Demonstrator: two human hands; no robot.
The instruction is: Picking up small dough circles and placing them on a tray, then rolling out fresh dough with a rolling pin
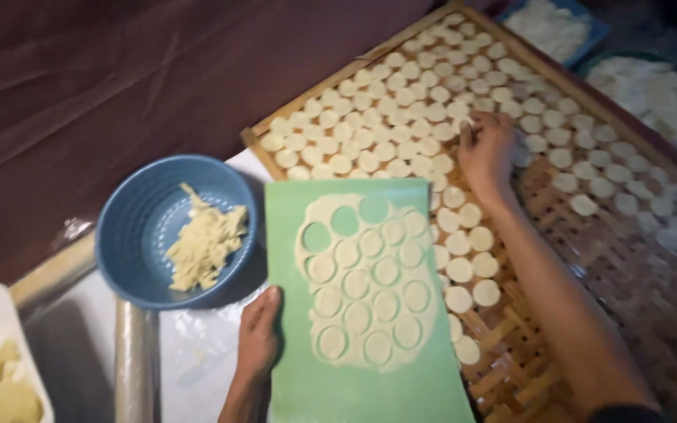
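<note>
The left hand (258, 333) grips the edge of one green mat (370, 392) carrying a dough sheet (366, 282) with three empty holes. The right hand (486, 149), fingers bent, places a dough disc (464, 121) on the woven bamboo tray (558, 258). One blue bowl (131, 235) holds scraps.

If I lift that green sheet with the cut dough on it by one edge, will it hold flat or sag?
The green sheet looks thin, so it would probably bend if lifted by one edge. The left hand grips only its left edge. The cut dough rounds look soft and thin, likely to stretch or tear. The sheet's far side overlaps the woven bamboo tray, so it may slide.
</note>
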